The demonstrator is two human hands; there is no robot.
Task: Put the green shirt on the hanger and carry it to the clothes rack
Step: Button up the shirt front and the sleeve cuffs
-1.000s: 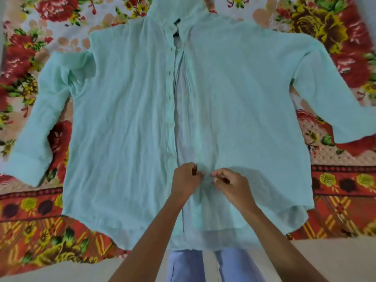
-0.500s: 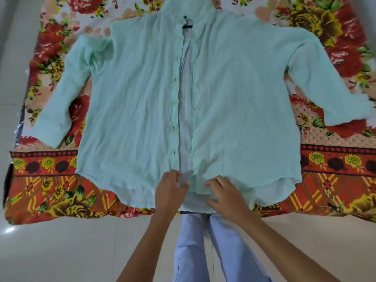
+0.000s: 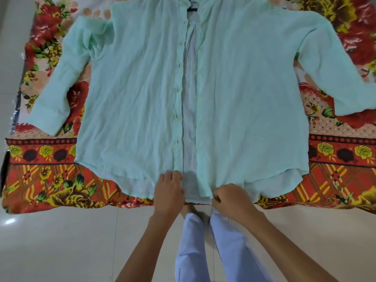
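The pale green shirt (image 3: 244,88) lies spread flat, front side up and unbuttoned, with both sleeves stretched outwards. A dark hanger (image 3: 192,8) shows only as a small piece at the collar opening; the rest is hidden inside the shirt. My left hand (image 3: 168,192) rests with curled fingers on the bottom hem of the left front panel, beside the button strip. My right hand (image 3: 230,197) pinches the bottom hem of the right front panel.
Under the shirt lies a red and yellow floral cloth (image 3: 50,180), spread over a pale tiled floor (image 3: 61,241). My own legs in light blue trousers (image 3: 193,251) stand just below the cloth's near edge. No clothes rack is in view.
Both hands have slid down the front opening from mid-shirt to the bottom hem. The view has pulled back, so more of the cloth and floor shows.
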